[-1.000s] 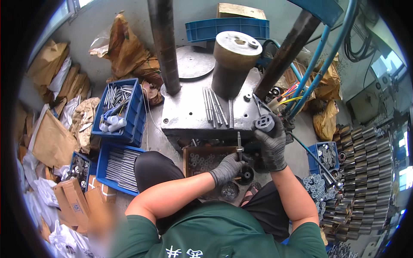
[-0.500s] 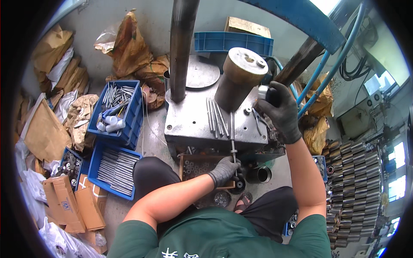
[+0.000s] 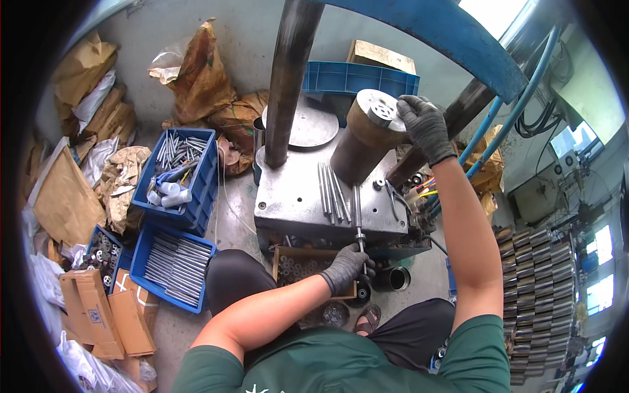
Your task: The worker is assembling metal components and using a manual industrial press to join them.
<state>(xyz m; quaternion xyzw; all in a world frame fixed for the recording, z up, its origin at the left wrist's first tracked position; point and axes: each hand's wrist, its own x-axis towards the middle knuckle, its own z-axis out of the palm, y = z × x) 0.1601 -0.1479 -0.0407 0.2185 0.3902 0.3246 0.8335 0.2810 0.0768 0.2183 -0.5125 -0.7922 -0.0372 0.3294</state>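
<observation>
In my gloved left hand (image 3: 348, 268), low in front of the press bed, is a slim metal rod (image 3: 358, 213) with a small collar, its upper end reaching over the bed's front edge. My gloved right hand (image 3: 426, 128) is at the top of a thick upright steel cylinder (image 3: 365, 141), fingers closed at the right edge of a round slotted metal disc (image 3: 382, 115) on its top face. Several loose rods (image 3: 332, 193) lie on the metal press bed (image 3: 295, 190), left of the held rod. Pliers (image 3: 394, 198) and a small ring (image 3: 379, 185) sit to the right.
Steel columns (image 3: 288, 85) and a blue press frame (image 3: 432, 33) rise around the bed. At left stand blue crates of metal rods (image 3: 173, 265) and mixed parts (image 3: 177, 147). A wooden box of rings (image 3: 304, 265) is below the bed. Stacked metal tubes (image 3: 540, 295) fill the right.
My right hand has moved from beside the cylinder up to its top, where the slotted disc now shows. The left hand keeps hold of the rod, slightly lower in view.
</observation>
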